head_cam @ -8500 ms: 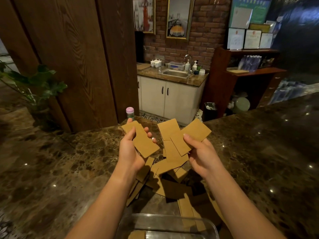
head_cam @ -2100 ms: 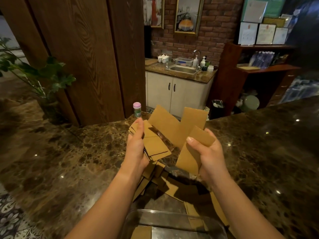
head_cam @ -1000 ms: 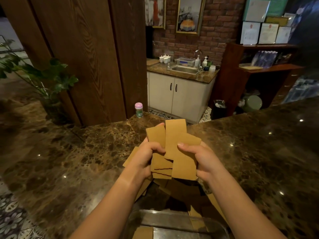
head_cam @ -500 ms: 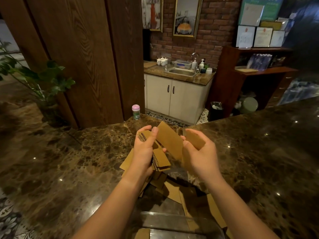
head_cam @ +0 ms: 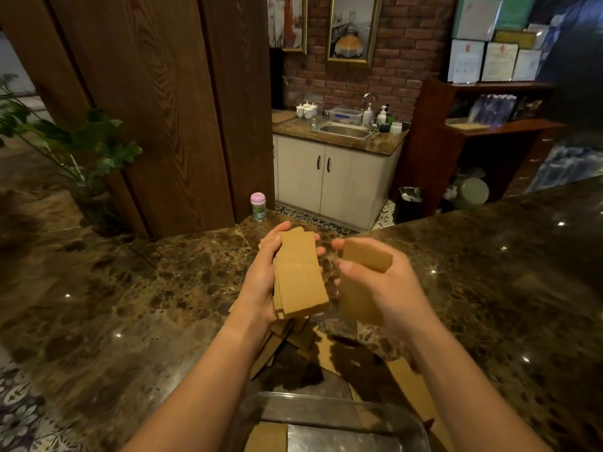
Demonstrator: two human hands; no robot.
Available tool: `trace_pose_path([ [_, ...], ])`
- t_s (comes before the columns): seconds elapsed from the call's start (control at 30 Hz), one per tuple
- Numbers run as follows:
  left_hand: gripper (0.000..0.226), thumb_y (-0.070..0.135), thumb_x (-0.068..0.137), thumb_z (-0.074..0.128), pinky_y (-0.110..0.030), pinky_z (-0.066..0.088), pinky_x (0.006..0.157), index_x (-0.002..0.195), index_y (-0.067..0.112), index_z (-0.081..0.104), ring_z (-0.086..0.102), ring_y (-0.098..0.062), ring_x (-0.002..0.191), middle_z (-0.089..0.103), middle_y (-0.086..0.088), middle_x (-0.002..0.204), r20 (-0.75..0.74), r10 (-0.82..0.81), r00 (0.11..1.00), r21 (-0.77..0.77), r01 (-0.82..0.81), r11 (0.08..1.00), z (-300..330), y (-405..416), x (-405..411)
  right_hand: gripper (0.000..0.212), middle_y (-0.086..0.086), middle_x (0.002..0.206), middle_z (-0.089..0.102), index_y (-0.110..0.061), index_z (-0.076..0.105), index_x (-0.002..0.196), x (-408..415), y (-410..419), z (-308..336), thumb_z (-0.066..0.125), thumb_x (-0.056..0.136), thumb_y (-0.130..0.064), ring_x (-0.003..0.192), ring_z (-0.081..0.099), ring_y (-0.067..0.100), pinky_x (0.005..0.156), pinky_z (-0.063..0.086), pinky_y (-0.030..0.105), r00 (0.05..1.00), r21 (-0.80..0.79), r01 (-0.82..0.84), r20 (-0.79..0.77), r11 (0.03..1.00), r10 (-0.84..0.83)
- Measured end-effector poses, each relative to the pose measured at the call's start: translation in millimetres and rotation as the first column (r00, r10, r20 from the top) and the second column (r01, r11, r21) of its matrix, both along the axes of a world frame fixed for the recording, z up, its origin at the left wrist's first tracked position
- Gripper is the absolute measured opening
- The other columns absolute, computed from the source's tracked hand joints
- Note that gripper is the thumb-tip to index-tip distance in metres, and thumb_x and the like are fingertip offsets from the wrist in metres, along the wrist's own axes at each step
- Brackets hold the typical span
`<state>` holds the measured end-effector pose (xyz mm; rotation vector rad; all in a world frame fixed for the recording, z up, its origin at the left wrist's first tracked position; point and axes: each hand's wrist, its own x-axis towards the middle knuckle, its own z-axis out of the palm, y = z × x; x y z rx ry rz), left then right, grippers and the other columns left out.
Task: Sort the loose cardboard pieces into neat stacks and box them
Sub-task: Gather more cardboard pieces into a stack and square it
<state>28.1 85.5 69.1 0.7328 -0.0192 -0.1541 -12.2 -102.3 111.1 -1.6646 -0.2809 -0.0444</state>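
My left hand (head_cam: pixel 261 285) holds a squared-up stack of brown cardboard pieces (head_cam: pixel 298 278) upright above the marble counter. My right hand (head_cam: pixel 381 288) grips a second, smaller bunch of cardboard pieces (head_cam: pixel 362 272) just to the right, a small gap apart from the stack. Loose cardboard pieces (head_cam: pixel 293 340) lie scattered on the counter below both hands. A clear plastic box (head_cam: pixel 326 419) sits at the near edge, with one cardboard piece visible inside.
The dark marble counter (head_cam: pixel 146 305) stretches left and right. A small jar with a pink lid (head_cam: pixel 258 206) stands at the far counter edge. A wooden pillar (head_cam: pixel 156 109) and a potted plant (head_cam: pixel 75 148) are behind on the left.
The fanned, crossed pieces have been gathered: my left hand now holds them as a tidy stack, and my right hand has drawn its pieces slightly off to the right.
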Motion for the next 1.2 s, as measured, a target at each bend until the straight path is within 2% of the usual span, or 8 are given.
trace_pose_path([
  [0.13, 0.030, 0.038, 0.088, 0.061, -0.038, 0.060, 0.059, 0.116, 0.032, 0.070, 0.073, -0.029, 0.078, 0.074, -0.015, 0.110, 0.005, -0.154, 0.988, 0.169, 0.151, 0.974, 1, 2, -2, 0.024, -0.013, 0.101, 0.075, -0.025, 0.075, 0.104, 21, -4, 15, 0.082, 0.081, -0.019, 0.090, 0.072, 0.007, 0.070, 0.057, 0.022, 0.995, -0.093, -0.100, 0.005, 0.991, 0.101],
  [0.33, 0.036, 0.043, 0.082, 0.067, -0.034, 0.058, 0.057, 0.114, 0.029, 0.068, 0.073, -0.024, 0.076, 0.077, -0.007, 0.097, -0.024, -0.095, 0.995, 0.321, 0.098, 0.942, -3, -1, -2, 0.029, -0.017, 0.077, 0.074, -0.026, 0.073, 0.089, 34, 10, 3, 0.084, 0.075, -0.003, 0.070, 0.068, -0.003, 0.056, 0.048, 0.010, 1.000, -0.215, 0.002, 0.012, 0.977, 0.001],
  [0.5, 0.055, 0.049, 0.081, 0.061, -0.043, 0.062, 0.064, 0.127, 0.020, 0.057, 0.072, -0.027, 0.087, 0.072, -0.012, 0.109, 0.013, 0.092, 0.996, 0.199, -0.092, 0.976, -4, -1, -5, 0.024, -0.013, 0.077, 0.077, -0.025, 0.075, 0.091, 37, 8, -7, 0.081, 0.079, -0.005, 0.076, 0.074, 0.007, 0.061, 0.055, 0.022, 0.934, 0.122, 0.318, -0.212, 0.940, -0.289],
  [0.6, 0.063, 0.041, 0.078, 0.063, -0.049, 0.060, 0.073, 0.133, 0.015, 0.049, 0.070, -0.032, 0.093, 0.070, -0.015, 0.113, 0.105, 0.200, 0.974, 0.087, -0.210, 0.974, -4, -1, -7, 0.018, -0.005, 0.078, 0.079, -0.015, 0.075, 0.097, 33, 9, -8, 0.075, 0.084, -0.001, 0.070, 0.075, 0.010, 0.057, 0.058, 0.026, 0.878, 0.361, 0.411, -0.404, 0.837, -0.256],
  [0.77, 0.062, 0.001, 0.080, 0.071, -0.047, 0.057, 0.086, 0.136, 0.016, 0.048, 0.068, -0.026, 0.096, 0.065, -0.012, 0.110, 0.166, 0.393, 0.904, 0.158, -0.418, 0.895, 0, -7, -1, 0.018, -0.006, 0.087, 0.079, -0.025, 0.078, 0.095, 12, 20, -18, 0.080, 0.082, -0.014, 0.084, 0.073, 0.013, 0.070, 0.056, 0.029, 0.949, 0.018, 0.112, -0.297, 0.994, -0.102],
  [0.9, 0.048, -0.011, 0.090, 0.045, -0.052, 0.058, 0.082, 0.127, 0.018, 0.051, 0.071, -0.033, 0.092, 0.067, -0.020, 0.108, 0.132, 0.335, 0.933, 0.032, -0.342, 0.939, 6, -7, 4, 0.014, 0.011, 0.088, 0.078, -0.019, 0.079, 0.095, 4, 14, -11, 0.079, 0.080, -0.016, 0.077, 0.074, 0.020, 0.069, 0.057, 0.033, 0.909, 0.072, -0.139, -0.385, 0.988, 0.157],
  [1.03, 0.042, 0.000, 0.092, 0.045, -0.053, 0.057, 0.073, 0.124, 0.025, 0.057, 0.068, -0.029, 0.076, 0.063, -0.016, 0.096, 0.013, 0.269, 0.963, -0.127, -0.265, 0.956, 1, -4, 8, 0.028, 0.015, 0.081, 0.072, -0.001, 0.062, 0.104, 17, 1, -2, 0.052, 0.078, -0.009, 0.071, 0.070, 0.028, 0.064, 0.059, 0.038, 0.774, 0.390, -0.066, -0.561, 0.919, 0.294],
  [1.2, 0.032, 0.043, 0.094, 0.060, -0.040, 0.058, 0.061, 0.114, 0.018, 0.060, 0.068, -0.024, 0.068, 0.069, -0.011, 0.084, -0.139, 0.152, 0.979, -0.063, -0.162, 0.985, -5, -5, 6, 0.007, 0.011, 0.090, 0.069, -0.008, 0.062, 0.091, 28, -1, 0, 0.060, 0.088, -0.003, 0.079, 0.069, 0.024, 0.059, 0.056, 0.033, 0.857, 0.271, 0.134, -0.515, 0.953, 0.026],
])
